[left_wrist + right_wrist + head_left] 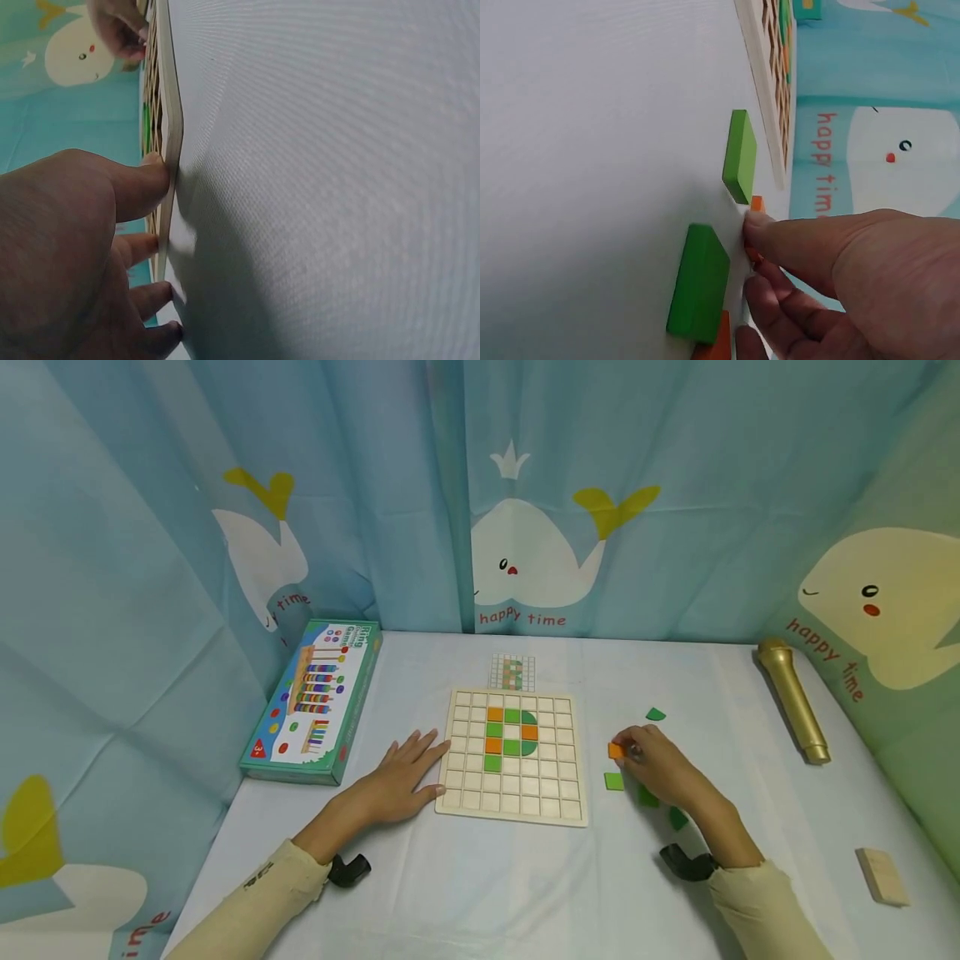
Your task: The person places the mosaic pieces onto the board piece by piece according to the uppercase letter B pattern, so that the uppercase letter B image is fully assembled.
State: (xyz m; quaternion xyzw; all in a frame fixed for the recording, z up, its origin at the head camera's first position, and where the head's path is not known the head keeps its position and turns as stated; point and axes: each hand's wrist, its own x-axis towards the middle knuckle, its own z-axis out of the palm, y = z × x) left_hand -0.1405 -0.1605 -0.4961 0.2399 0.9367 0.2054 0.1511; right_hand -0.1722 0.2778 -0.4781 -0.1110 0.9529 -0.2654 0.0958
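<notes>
A pale wooden grid board (551, 789) lies on the table, with orange, light green and dark green tiles set in some of its squares. My left hand (401, 781) is spread flat at the board's left edge, thumb and fingertips against its side. To the right of the board my right hand (656, 764) pinches an orange square tile (616, 751) between thumb and fingers, low over the cloth. A light green square tile (614, 782) lies just in front of it. In the right wrist view, a green block (699, 281) and part of another orange tile (718, 341) lie beside the fingers.
Behind the board lies a small printed pattern card (528, 672). Dark green rounded tiles (656, 714) lie around the right hand. A boxed game (311, 702) stands at left; a gold microphone (795, 702) and a wooden block (882, 877) are at right. Curtains enclose the table.
</notes>
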